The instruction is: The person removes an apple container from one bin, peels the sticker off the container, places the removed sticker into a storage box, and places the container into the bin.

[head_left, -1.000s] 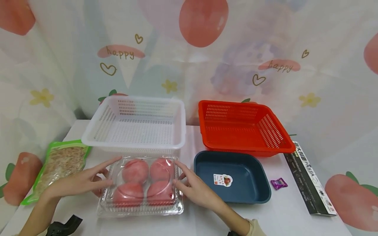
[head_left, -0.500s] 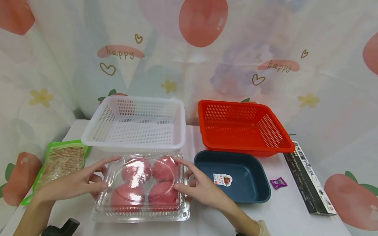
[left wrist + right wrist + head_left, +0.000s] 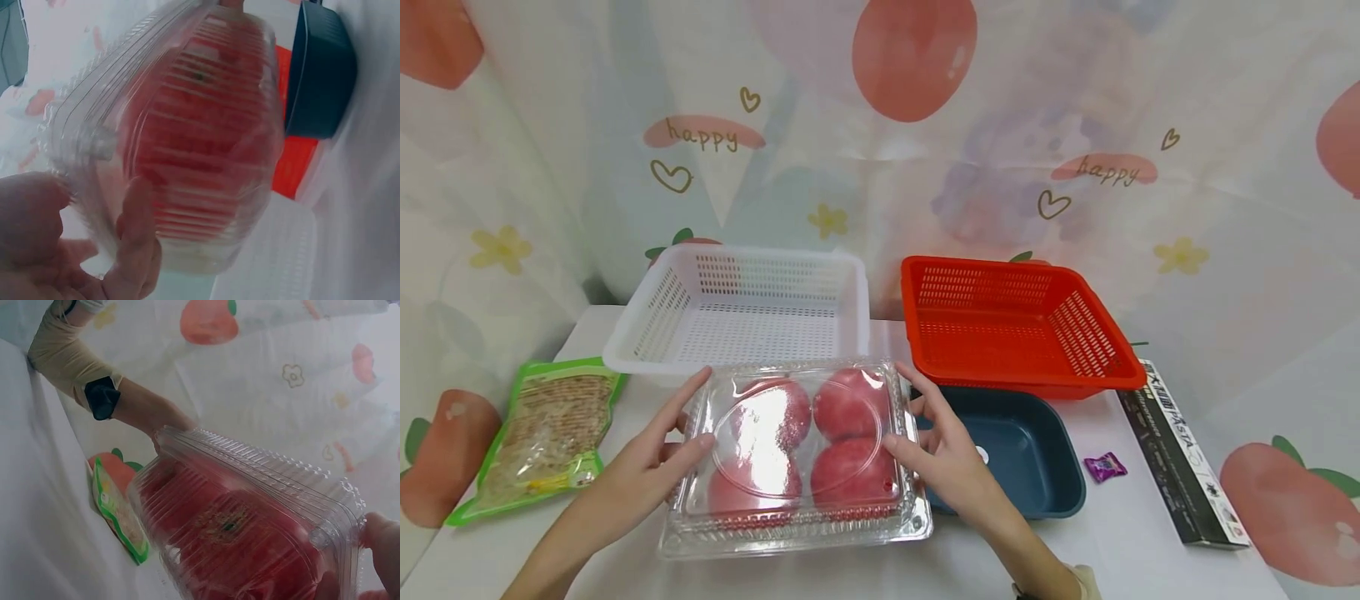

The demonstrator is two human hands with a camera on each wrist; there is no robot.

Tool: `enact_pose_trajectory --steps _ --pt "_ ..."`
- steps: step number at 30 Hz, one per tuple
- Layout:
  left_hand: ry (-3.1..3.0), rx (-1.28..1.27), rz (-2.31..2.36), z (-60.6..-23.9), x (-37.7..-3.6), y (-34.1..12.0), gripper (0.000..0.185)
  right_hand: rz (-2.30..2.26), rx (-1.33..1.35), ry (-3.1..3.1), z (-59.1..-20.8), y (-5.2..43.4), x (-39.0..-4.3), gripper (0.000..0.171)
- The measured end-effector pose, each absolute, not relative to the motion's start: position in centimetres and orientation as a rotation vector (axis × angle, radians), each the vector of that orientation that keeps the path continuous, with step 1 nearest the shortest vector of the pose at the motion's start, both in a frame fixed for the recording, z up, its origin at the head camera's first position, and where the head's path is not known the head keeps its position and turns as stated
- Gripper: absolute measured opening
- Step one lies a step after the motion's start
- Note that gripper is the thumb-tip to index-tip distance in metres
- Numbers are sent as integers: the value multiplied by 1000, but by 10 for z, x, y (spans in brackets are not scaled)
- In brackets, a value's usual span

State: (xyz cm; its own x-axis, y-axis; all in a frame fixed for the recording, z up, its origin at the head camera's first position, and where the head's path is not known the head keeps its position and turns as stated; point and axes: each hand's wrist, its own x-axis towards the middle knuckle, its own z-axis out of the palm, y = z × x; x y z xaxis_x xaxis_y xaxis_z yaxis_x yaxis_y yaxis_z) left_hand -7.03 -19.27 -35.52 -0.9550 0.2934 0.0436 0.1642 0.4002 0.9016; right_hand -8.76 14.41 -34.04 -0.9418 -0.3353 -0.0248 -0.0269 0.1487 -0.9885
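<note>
A clear plastic clamshell box (image 3: 797,542) with several round red fruits (image 3: 850,406) inside is held up off the table in the head view, slightly tilted. My left hand (image 3: 643,471) grips its left edge, the thumb on the lid's side. On the right edge, my right hand (image 3: 951,458) grips it likewise. In the left wrist view, fingers (image 3: 134,231) lie against the box's ribbed side wall. The right wrist view shows the box's lidded rim (image 3: 262,462) and part of the right hand (image 3: 384,550) at its corner. The lid looks closed.
Behind the box stands a white perforated basket (image 3: 617,362). To its right are a red basket (image 3: 1022,387) and a dark blue tub (image 3: 1067,492), partly covered by the right hand. A purple-wrapped candy (image 3: 1105,467), black pasta box (image 3: 1183,467) and green-edged food bag (image 3: 542,417) lie at the sides.
Both hands have taken firmer hold of the fruit box, lifted it off the table and carried it to the right, partly in front of the blue tub.
</note>
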Motion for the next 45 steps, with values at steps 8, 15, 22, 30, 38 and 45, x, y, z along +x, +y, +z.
enact_pose_trajectory --steps 8,15,22,30,38,45 --pt "2551 345 1792 -354 -70 -186 62 -1927 -388 2143 -344 143 -89 74" --pt "2490 250 1868 -351 -67 -182 56 -1903 -370 2184 -344 145 -89 70" --pt "2438 284 1928 -349 -64 -180 56 -1918 -363 2201 -344 148 -89 68" --pt "2384 314 2022 -347 -64 -177 57 -1904 -246 2254 -345 144 -92 61" --pt "2444 207 1972 -351 -62 -174 54 -1944 -195 2226 -352 140 -93 59" --pt "2486 127 1926 -352 -58 -177 54 -1926 -203 2203 -355 140 -91 56"
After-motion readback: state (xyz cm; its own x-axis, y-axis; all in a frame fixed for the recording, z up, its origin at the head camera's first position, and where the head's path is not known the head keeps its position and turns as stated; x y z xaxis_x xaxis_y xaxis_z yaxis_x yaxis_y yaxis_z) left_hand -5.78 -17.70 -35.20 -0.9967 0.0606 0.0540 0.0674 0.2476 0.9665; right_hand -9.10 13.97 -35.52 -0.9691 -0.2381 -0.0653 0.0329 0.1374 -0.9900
